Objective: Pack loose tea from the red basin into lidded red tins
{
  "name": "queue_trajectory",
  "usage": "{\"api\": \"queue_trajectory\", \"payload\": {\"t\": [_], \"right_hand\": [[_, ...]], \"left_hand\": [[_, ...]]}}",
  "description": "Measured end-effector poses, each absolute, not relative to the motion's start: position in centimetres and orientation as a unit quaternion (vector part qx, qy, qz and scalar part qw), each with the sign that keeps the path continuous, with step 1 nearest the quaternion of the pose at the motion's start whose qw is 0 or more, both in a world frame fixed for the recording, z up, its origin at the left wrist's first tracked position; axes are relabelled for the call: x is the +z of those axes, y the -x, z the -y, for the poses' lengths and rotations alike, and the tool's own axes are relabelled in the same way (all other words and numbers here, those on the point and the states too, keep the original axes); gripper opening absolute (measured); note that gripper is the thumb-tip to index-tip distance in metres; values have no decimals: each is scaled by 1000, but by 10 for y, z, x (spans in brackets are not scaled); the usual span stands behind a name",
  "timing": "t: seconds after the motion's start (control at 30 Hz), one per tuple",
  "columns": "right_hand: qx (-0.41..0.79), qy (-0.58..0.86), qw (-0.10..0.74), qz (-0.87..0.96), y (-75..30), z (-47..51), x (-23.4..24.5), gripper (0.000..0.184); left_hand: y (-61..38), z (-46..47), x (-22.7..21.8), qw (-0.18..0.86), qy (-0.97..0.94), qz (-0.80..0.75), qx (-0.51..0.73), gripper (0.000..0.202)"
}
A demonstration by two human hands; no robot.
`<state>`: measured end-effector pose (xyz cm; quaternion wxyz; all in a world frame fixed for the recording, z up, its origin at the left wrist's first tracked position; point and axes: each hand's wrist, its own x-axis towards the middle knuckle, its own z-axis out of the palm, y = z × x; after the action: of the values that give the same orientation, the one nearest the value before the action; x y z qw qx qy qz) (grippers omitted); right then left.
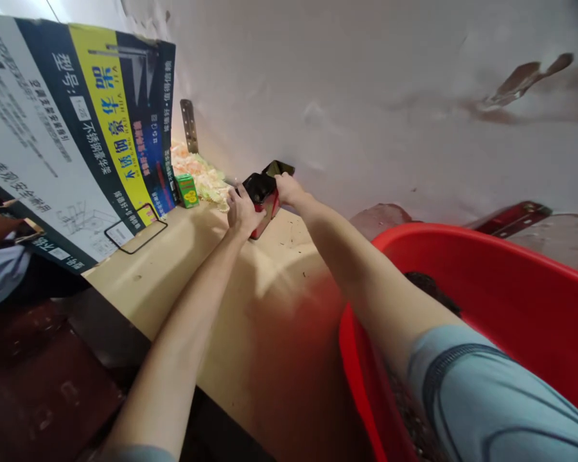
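Both hands reach out to the table's far side, close to the wall. My left hand (pixel 242 210) is closed around the near left side of a small red container with a black top (pixel 261 187). My right hand (pixel 289 190) pinches its right side, beside a dark flap-like part (pixel 279 168) that sticks up at the back. Whether that flap is a lid or a separate piece I cannot tell. Most fingertips are hidden behind the container. A small green and yellow box (pixel 187 191) stands to the left of my left hand, next to pale orange and cream shreds (pixel 200 172).
A large printed carton (pixel 91 122) stands on the tan table (pixel 173 269) at left, with a thin black wire frame (pixel 137 247) before it. A big red tub (pixel 520 269) holding dark material is at right. Another person's arm (pixel 0 231) shows at far left.
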<state>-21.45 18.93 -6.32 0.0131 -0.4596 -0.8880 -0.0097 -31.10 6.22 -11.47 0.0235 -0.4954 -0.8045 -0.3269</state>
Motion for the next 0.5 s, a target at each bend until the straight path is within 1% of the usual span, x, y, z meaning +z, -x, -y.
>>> {"api": "queue_trajectory", "payload": {"t": [0.07, 0.13, 0.23, 0.33, 0.43, 0.5], "right_hand": [[-17, 487, 1, 873, 211, -183, -58, 49], [-20, 494, -15, 869, 202, -168, -50, 40], [-21, 477, -37, 878, 180, -126, -39, 33], [-14, 450, -46, 892, 149, -69, -30, 30], [-10, 433, -27, 901, 111, -10, -14, 27], [-8, 420, 9, 908, 80, 26, 4, 23]], "left_hand": [[314, -51, -111, 22, 486, 815, -315, 107], [315, -34, -107, 23, 481, 826, -295, 108], [311, 2, -100, 23, 481, 836, -264, 110], [296, 45, -95, 28, 496, 835, -238, 108], [271, 90, -92, 41, 513, 831, -211, 106], [254, 116, -92, 50, 525, 827, -194, 105]]}}
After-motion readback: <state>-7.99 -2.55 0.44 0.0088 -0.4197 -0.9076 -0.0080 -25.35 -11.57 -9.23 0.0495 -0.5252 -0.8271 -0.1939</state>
